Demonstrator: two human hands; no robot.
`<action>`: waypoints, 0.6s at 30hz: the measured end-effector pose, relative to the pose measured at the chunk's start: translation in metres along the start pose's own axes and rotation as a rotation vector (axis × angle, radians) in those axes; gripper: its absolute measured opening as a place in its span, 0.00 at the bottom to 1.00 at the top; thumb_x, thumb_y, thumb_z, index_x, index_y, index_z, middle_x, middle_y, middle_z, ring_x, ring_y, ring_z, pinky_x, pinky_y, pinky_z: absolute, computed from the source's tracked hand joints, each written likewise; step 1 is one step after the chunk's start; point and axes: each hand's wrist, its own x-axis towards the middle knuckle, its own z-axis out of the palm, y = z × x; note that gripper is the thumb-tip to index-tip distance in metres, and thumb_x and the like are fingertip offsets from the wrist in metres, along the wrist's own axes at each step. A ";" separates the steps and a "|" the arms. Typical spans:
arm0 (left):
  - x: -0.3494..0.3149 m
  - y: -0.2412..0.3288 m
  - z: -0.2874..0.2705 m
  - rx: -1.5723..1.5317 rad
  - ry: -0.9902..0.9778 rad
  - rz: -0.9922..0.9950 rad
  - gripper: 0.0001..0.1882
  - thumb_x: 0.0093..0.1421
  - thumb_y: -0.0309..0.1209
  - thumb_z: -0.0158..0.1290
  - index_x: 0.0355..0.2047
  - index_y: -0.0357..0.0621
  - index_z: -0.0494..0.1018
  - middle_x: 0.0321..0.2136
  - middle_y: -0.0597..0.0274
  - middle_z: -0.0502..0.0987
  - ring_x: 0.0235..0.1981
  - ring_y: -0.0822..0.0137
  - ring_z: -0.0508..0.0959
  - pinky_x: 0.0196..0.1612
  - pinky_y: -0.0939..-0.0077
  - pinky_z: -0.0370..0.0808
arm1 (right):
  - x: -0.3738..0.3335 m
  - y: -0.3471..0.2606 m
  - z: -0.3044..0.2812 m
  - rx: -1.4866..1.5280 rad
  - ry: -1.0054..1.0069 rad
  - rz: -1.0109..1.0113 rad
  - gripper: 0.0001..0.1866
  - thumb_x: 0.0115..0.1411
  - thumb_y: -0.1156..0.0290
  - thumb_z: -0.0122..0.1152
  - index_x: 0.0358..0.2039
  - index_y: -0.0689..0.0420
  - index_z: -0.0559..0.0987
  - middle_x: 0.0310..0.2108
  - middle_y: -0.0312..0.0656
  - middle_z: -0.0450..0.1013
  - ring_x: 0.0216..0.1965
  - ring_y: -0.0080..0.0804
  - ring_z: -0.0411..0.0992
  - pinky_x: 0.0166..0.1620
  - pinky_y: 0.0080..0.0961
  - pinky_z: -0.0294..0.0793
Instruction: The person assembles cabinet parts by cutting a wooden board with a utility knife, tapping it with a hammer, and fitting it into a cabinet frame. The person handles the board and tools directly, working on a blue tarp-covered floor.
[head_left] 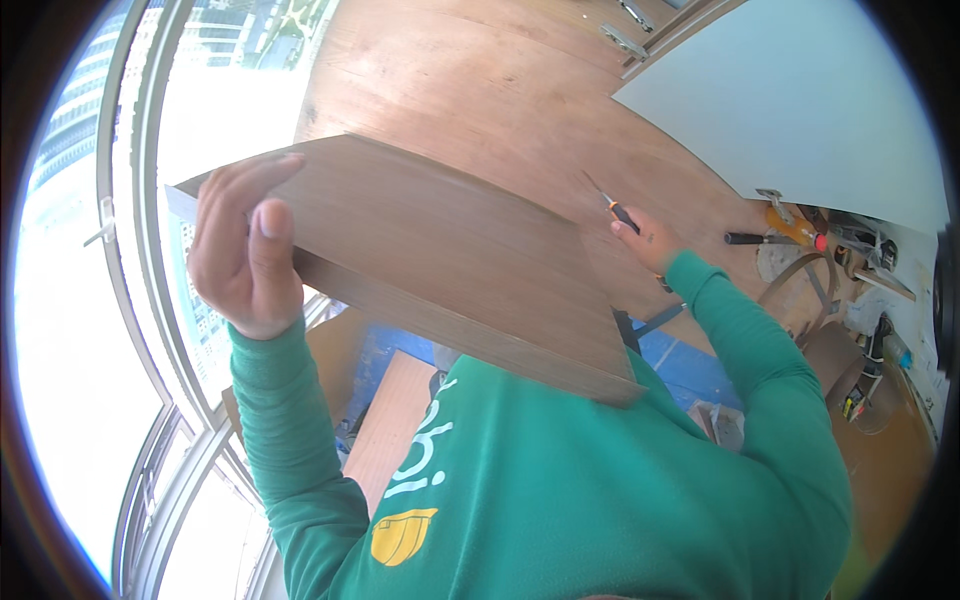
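a long-sleeved green top covers the person's trunk and both arms; the cloth is a plain, even mid-green, smooth and slightly glossy where daylight strikes it; each sleeve ends in a close-fitting cuff at the wrist, the one by the left hand [245, 250] a little bunched, the one by the right hand [645, 238] snug and neat; soft folds run along the left sleeve near the elbow and across the right shoulder; on the chest sit pale, rounded printed shapes, and below them a yellow emblem shaped like a helmet with fine ridged lines; both hands are bare, with no gloves, rings or watch in view.
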 end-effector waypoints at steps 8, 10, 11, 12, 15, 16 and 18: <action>-0.004 -0.025 -0.024 0.104 -0.134 0.191 0.26 0.68 0.51 0.57 0.32 0.36 0.82 0.34 0.51 0.85 0.35 0.57 0.83 0.40 0.64 0.75 | 0.000 -0.012 -0.012 0.050 0.113 0.107 0.23 0.73 0.49 0.55 0.49 0.58 0.78 0.33 0.45 0.75 0.38 0.37 0.74 0.46 0.36 0.72; -0.007 -0.035 -0.031 0.151 -0.186 0.192 0.29 0.66 0.56 0.58 0.32 0.38 0.81 0.34 0.53 0.85 0.34 0.56 0.82 0.39 0.63 0.74 | 0.005 -0.019 -0.014 0.087 0.121 0.096 0.22 0.73 0.51 0.54 0.48 0.59 0.78 0.32 0.45 0.74 0.37 0.37 0.73 0.45 0.36 0.72; -0.008 -0.042 -0.032 0.148 -0.203 0.229 0.30 0.64 0.59 0.59 0.31 0.38 0.81 0.34 0.53 0.85 0.33 0.56 0.82 0.39 0.63 0.74 | 0.007 -0.027 -0.016 0.103 0.132 0.094 0.21 0.74 0.52 0.54 0.48 0.59 0.78 0.31 0.44 0.74 0.36 0.37 0.73 0.44 0.36 0.72; -0.008 -0.045 -0.030 0.151 -0.225 0.261 0.32 0.63 0.61 0.59 0.31 0.39 0.81 0.34 0.54 0.85 0.32 0.56 0.82 0.39 0.63 0.74 | 0.013 -0.036 -0.020 0.099 0.105 0.054 0.21 0.74 0.52 0.53 0.47 0.60 0.78 0.31 0.45 0.74 0.36 0.37 0.73 0.44 0.36 0.72; 0.000 -0.041 -0.028 0.135 -0.326 0.299 0.36 0.55 0.70 0.60 0.30 0.43 0.80 0.34 0.59 0.84 0.31 0.58 0.82 0.38 0.65 0.74 | 0.019 -0.087 -0.036 0.014 0.034 -0.038 0.20 0.75 0.55 0.52 0.48 0.61 0.77 0.32 0.45 0.73 0.36 0.37 0.71 0.44 0.36 0.71; 0.006 -0.038 -0.028 0.092 -0.371 0.290 0.36 0.53 0.69 0.61 0.31 0.44 0.80 0.34 0.60 0.84 0.32 0.59 0.82 0.38 0.65 0.74 | 0.020 -0.112 -0.040 -0.057 0.009 -0.056 0.19 0.75 0.56 0.52 0.50 0.61 0.76 0.34 0.44 0.72 0.37 0.36 0.71 0.45 0.35 0.71; 0.012 -0.037 -0.029 0.037 -0.441 0.268 0.33 0.49 0.66 0.63 0.31 0.46 0.78 0.34 0.63 0.81 0.32 0.61 0.80 0.38 0.67 0.73 | 0.027 -0.157 -0.037 -0.146 -0.021 -0.116 0.18 0.75 0.58 0.51 0.50 0.61 0.76 0.35 0.46 0.73 0.38 0.40 0.71 0.45 0.38 0.71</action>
